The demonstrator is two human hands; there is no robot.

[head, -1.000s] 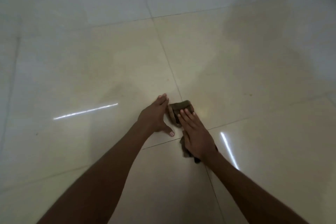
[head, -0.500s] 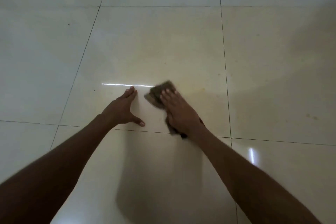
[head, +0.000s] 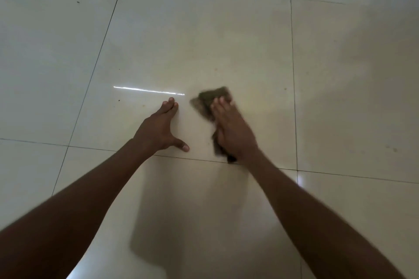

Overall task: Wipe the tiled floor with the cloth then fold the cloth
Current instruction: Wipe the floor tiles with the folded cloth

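From the head camera, the small brownish-green bunched cloth [head: 209,103] lies on the glossy cream tiled floor [head: 226,41], pinned under the right hand [head: 231,129] and blurred by motion. The risk, as I judge it, is the cloth bunching further or sliding out from under the palm, since flat pressure alone holds it. The right grip is spread, fingers straight on the cloth; the left hand [head: 158,129] rests flat on the floor, thumb splayed, holding nothing.
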